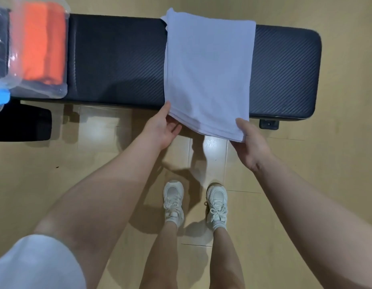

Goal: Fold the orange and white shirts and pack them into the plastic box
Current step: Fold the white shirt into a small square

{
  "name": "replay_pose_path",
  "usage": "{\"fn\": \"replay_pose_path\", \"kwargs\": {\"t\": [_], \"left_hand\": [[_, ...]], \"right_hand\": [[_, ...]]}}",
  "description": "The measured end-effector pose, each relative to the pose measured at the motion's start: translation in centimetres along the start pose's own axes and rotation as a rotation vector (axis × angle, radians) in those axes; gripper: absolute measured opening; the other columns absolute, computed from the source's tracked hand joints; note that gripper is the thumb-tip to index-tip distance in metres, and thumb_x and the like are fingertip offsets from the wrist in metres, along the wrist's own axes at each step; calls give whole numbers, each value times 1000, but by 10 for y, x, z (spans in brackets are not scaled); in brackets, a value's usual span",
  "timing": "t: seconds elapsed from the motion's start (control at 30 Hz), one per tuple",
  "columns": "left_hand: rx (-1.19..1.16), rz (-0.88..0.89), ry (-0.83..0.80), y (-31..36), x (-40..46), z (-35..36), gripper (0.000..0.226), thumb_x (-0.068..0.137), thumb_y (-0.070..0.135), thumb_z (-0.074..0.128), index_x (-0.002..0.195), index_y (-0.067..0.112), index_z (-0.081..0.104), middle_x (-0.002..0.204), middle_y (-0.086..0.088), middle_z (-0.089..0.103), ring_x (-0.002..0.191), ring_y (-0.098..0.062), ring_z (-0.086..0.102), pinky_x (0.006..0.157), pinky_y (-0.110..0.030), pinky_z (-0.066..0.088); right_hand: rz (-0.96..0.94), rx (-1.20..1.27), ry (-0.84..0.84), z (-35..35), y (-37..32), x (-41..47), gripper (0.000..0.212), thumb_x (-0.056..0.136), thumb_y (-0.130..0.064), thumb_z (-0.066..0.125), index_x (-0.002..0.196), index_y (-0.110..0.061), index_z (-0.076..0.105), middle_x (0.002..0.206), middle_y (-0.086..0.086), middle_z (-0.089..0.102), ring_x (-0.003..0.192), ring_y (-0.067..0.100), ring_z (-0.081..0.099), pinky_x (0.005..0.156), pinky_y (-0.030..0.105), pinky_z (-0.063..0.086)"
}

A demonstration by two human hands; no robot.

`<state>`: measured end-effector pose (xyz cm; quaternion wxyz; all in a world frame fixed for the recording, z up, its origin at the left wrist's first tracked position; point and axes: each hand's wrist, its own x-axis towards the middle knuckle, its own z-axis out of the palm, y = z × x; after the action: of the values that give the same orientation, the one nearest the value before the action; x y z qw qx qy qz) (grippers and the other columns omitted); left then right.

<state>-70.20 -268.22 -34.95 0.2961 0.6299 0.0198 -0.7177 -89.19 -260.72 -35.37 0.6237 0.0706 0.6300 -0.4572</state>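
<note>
Sleeve [35, 263] nearest lens, sneakers [173, 202] below on floor. Left hand [160, 130] and right hand [250, 142] each pinch near corner of white shirt [210, 69]: thumbs on top, fingers under hem. Shirt folded across bench [118, 59], near edge overhanging. Orange shirt [43, 42] in box [62, 90], far left.

plastic box [38, 91] cut off at left edge; contents blurred.

white shirt [210, 69]: soft cloth | bench [118, 59]: ribbed matt padding | plastic box [41, 88]: clear, glossy
</note>
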Motion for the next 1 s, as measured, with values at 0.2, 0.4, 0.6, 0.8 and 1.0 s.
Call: {"fn": "replay_pose_path", "kwargs": {"t": [0.2,0.4,0.6,0.8,1.0], "left_hand": [[92,87,43,-3,-30,5,21,96,19,49,114,8,54,103,-5,65,91,-17,64,78,-29,52],[582,217,200,-4,-77,-17,20,92,16,55,108,15,42,106,-5,53,79,-13,54,72,-24,50],[959,336,69,22,-104,-18,13,95,20,50,105,16,58,105,-2,58,94,-19,54,67,-22,41],[1139,355,-182,59,-96,-8,43,82,-6,48,121,10,56,104,-5,61,85,-9,55,65,-10,42],[1256,520,-127,77,-49,23,12,87,18,59,93,10,66,65,6,46,61,-10,41,52,-17,35]], "right_hand": [[-52,-185,141,-7,1,-30,23,89,-10,59,75,-16,42,77,4,60,63,14,57,51,19,54],[-81,-381,261,-17,-2,-86,27,88,-5,56,76,-22,40,73,-1,52,57,11,48,47,14,48],[-148,-527,167,-2,-22,-118,21,88,-8,57,70,-18,55,69,-2,51,59,11,46,48,11,46],[-59,-417,51,11,-69,-100,31,85,4,35,98,-5,62,95,9,67,81,18,65,81,27,52],[-307,-660,122,18,-101,-47,15,83,-6,60,93,4,64,69,5,59,55,3,55,55,16,42]]}}
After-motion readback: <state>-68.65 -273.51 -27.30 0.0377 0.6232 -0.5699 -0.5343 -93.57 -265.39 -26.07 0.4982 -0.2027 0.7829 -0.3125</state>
